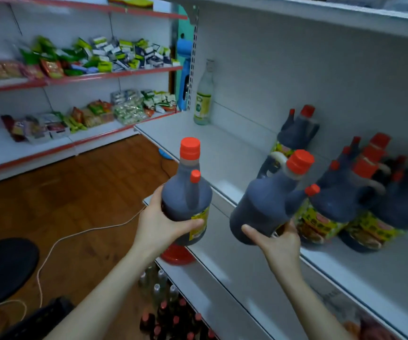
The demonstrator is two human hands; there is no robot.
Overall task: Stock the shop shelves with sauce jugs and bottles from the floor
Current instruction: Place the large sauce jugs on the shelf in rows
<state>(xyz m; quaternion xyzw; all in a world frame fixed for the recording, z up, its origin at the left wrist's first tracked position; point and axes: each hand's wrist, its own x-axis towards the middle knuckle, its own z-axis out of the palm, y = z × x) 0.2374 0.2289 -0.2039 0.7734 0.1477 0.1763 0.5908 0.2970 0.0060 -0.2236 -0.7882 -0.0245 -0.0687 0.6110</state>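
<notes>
My left hand (158,222) grips a dark sauce jug (185,192) with a red cap, held upright in front of the white shelf (222,153). Tilted to the right, a second dark sauce jug (269,202) rests in my right hand (276,239), which holds it from below just over the shelf's front edge. Several more dark jugs with red caps and yellow labels (350,197) stand on the shelf at the right. One of them (296,133) stands further back.
A tall clear bottle with a yellow-green label (204,94) stands at the shelf's far left. Several small bottles (171,312) sit on the wooden floor below. A white cable (58,244) and a black round object (4,268) lie at left. Snack shelves (75,77) fill the left wall.
</notes>
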